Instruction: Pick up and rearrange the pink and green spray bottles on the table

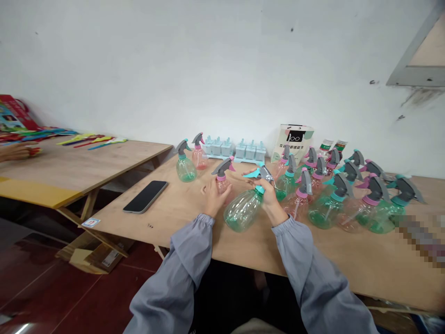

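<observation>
- A long plywood table (194, 222) runs along a white wall, with a second wooden table (79, 164) set at an angle to its left; another person's hand (15, 151) rests at that table's far left edge, beside brightly coloured strips (92, 139).
- A crowd of translucent green and pink spray bottles (342, 199) with grey trigger heads stands packed together on the right half of the long table.
- The green spray bottle (241, 212) is in front of the person, left of that crowd, tilted with its round base low over the tabletop and its head raised toward the wall. Its body is clear green plastic, its collar teal, its trigger teal under a grey head.
- A black smartphone (145, 196) lies flat, screen dark, near the table's left edge.
- The right hand (270, 194), in a grey sleeve, is clamped round the green bottle's neck just below the collar.
- The left hand (212, 197) is closed on the body of a pink spray bottle (223, 178), which stands upright just left of the green one; it has a grey head and a pink trigger.
- Two more bottles, one green (185, 166) and one pink (200, 155), stand apart at the back left, next to pale blue ice-pop moulds (234, 149) and a printed carton (292, 141).
</observation>
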Motion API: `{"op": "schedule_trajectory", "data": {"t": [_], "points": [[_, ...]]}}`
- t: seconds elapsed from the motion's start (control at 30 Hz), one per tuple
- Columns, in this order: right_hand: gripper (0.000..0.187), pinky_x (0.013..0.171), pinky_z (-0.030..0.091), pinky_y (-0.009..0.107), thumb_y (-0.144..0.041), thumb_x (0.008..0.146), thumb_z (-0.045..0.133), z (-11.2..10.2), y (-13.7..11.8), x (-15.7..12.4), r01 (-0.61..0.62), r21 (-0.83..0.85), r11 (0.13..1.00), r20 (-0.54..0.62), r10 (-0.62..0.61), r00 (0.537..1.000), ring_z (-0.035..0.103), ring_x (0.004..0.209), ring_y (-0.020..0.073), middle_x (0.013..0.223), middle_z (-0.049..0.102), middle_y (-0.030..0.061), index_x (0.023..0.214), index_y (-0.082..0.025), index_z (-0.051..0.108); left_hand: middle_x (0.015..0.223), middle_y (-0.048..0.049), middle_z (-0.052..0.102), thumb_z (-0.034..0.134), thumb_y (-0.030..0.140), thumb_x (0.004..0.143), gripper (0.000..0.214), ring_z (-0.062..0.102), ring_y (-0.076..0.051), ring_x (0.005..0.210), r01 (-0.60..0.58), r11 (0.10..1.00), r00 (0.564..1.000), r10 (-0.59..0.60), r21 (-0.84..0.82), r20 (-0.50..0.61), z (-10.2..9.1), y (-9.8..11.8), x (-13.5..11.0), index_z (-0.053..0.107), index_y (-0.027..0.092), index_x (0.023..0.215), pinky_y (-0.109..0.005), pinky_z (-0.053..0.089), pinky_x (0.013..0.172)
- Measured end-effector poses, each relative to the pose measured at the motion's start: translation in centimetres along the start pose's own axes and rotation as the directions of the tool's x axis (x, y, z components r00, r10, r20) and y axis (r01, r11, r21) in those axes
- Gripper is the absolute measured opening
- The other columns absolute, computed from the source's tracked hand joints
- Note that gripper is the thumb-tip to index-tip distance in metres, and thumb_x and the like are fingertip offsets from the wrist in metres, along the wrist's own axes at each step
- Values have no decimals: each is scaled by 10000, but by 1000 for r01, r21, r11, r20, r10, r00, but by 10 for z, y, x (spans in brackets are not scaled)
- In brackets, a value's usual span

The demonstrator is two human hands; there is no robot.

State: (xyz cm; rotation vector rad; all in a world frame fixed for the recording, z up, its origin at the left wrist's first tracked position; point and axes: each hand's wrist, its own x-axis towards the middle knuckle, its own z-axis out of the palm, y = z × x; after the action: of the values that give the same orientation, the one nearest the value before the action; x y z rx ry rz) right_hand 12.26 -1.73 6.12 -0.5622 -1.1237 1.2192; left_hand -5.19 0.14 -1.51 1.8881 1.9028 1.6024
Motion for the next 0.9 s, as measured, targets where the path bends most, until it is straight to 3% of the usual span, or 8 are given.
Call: {"op": "schedule_trajectory", "data": {"t": [0.1,0.27,0.4,0.57,0.7,0.77,0.9], "points": [[177,652,515,313,-312,537,576,-3,0,-1,36,6,999,-10,-36,999,616,633,181,608,611,-25,699,-240,578,1253,-136,670,671,429,846,501,580,-318,1237,0,1000,1000,0,4,-5,0,0,0,518,200,1265,-478,337,1053],[134,630,476,298,-325,568,577,-3,6,-1,62,-123,990,-36,-67,997,589,635,177,593,592,-28,674,-244,564,1251,-132,669,674,432,845,510,585,-316,1229,-1,1000,1000,1,2,-5,-2,1,-1,516,200,1271,-476,341,1054],[108,722,498,318,-334,604,567,-3,6,0,173,-237,956,-39,-187,982,602,704,187,654,621,-16,677,-255,576,1254,-136,667,663,440,852,508,577,-320,1244,-10,1000,1000,10,-4,5,-2,1,0,516,199,1274,-475,339,1057],[136,764,515,354,-366,696,505,-11,2,1,288,-440,851,24,-309,951,609,735,200,713,620,14,642,-250,550,1255,-130,669,673,432,844,499,576,-318,1242,5,1000,1000,-5,3,7,-2,2,0,521,207,1264,-464,346,1050],[165,792,525,349,-318,728,549,-18,7,3,324,-581,747,0,-398,917,635,809,199,863,676,30,847,-237,630,1257,-136,666,670,439,849,503,571,-328,1249,32,999,999,-33,15,31,-4,4,0,517,205,1268,-495,328,1070],[243,768,529,345,-316,747,563,-22,11,6,315,-655,687,-9,-424,905,639,783,197,889,696,42,949,-214,651,1264,-140,662,680,429,842,522,567,-334,1258,44,999,998,-44,17,38,-5,5,0,511,205,1282,-505,327,1076],[274,734,523,351,-408,813,567,-31,28,9,210,-791,575,-88,-445,891,621,689,197,764,673,26,937,-184,663,1279,-145,656,682,420,841,526,561,-334,1271,37,999,998,-37,11,41,-5,5,1,514,207,1292,-501,339,1076]]}}
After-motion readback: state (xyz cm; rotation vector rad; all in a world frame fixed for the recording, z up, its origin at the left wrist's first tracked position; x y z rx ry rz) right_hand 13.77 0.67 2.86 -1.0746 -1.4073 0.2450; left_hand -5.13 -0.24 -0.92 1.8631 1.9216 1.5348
